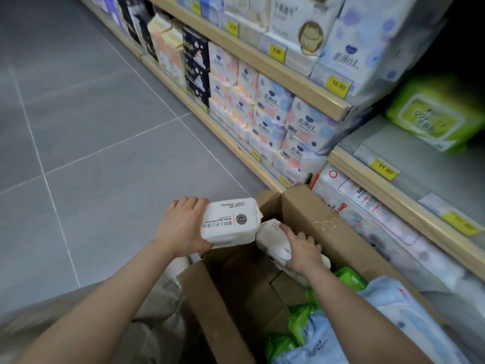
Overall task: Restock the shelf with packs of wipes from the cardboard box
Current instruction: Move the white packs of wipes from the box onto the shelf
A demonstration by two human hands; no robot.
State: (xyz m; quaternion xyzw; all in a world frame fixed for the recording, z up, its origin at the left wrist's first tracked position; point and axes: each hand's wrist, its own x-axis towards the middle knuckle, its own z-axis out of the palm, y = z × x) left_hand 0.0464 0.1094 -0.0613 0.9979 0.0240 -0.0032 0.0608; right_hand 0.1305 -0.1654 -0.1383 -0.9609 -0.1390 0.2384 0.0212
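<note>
The left hand (183, 227) grips a white pack (231, 222) over the cardboard box (309, 206); the right hand (301, 254) clasps a second white pack (273, 237) inside it. Green packs (299, 321) and blue packs (399, 306) fill the near end. The shelf (399, 203) stands just beside, holding one green pack (433, 114).

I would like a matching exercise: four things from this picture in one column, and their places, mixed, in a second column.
Things:
1. white pack with orange line
2. second white pack
3. large green pack
4. blue packs

Places:
A. on the shelf, upper right
B. in the near end of the cardboard box
C. held by the left hand
D. under the right hand

Pairs: 1-C, 2-D, 3-A, 4-B
</note>
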